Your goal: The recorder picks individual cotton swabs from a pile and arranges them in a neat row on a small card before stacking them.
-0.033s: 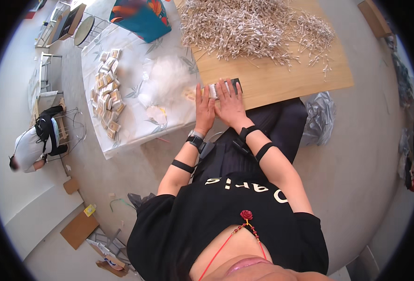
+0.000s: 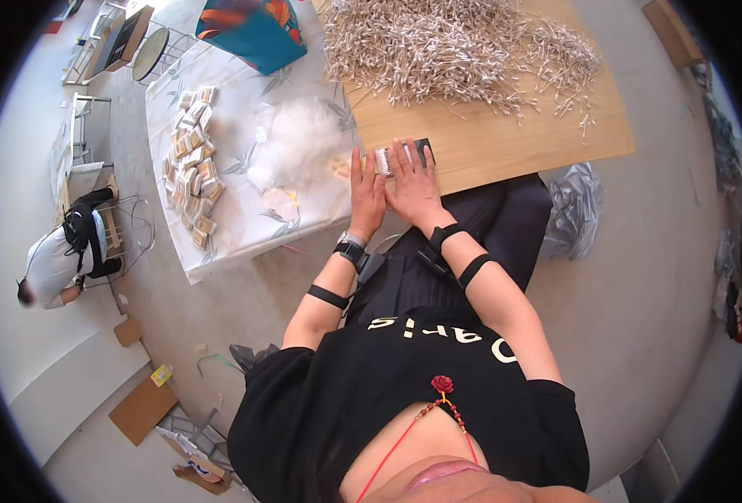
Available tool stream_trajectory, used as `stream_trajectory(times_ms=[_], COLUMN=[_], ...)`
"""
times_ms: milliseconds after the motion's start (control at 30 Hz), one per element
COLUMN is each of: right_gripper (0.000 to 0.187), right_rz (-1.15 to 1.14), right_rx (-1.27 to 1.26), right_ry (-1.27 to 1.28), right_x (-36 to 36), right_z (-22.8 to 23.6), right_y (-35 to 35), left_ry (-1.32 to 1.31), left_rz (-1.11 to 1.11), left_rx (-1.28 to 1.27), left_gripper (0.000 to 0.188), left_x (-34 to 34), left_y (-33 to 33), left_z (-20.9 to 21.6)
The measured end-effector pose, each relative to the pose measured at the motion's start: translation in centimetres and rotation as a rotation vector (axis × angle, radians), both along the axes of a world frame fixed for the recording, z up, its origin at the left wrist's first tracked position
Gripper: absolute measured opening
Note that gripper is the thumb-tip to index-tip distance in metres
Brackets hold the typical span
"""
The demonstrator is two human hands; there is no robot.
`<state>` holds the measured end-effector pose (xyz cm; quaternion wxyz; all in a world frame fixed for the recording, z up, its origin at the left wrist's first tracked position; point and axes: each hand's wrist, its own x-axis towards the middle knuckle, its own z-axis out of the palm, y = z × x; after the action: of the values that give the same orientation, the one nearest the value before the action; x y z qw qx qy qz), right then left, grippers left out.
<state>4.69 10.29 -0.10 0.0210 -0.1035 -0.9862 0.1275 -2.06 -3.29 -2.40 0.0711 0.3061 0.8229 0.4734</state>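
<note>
A row of white cotton swabs (image 2: 383,163) lies at the near left corner of the wooden board (image 2: 472,157), with a dark block-like piece (image 2: 422,147) at its right end. My right hand (image 2: 414,189) rests palm down on the row, its fingers stretched forward over the swabs. Beside it, my left hand (image 2: 367,199) lies with straight fingers along the left end of the row. The two thumbs meet or nearly meet. Part of the row is hidden under my fingers. Further back on the board spreads a large heap of loose cotton swabs (image 2: 438,54).
Left of the board, a table with a pale cloth (image 2: 245,230) holds a pile of small swab packs (image 2: 191,168), a heap of clear plastic bags (image 2: 300,138) and a teal bag (image 2: 258,38). Silvery plastic (image 2: 574,210) hangs right of my legs. Another person (image 2: 65,251) sits far left.
</note>
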Motion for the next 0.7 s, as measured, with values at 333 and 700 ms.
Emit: stream_trajectory(times_ms=[333, 700], right_gripper=[0.083, 0.082], right_rz=[-0.005, -0.039], right_rx=[0.014, -0.057], right_ry=[-0.004, 0.019], right_x=[0.4, -0.1], right_z=[0.0, 0.2], right_y=[-0.5, -1.2], left_ry=[0.096, 0.096], left_rz=[-0.028, -0.044], left_rx=[-0.072, -0.066], left_gripper=[0.058, 0.059], left_x=[0.1, -0.3], left_y=[-0.7, -0.7], left_z=[0.4, 0.6])
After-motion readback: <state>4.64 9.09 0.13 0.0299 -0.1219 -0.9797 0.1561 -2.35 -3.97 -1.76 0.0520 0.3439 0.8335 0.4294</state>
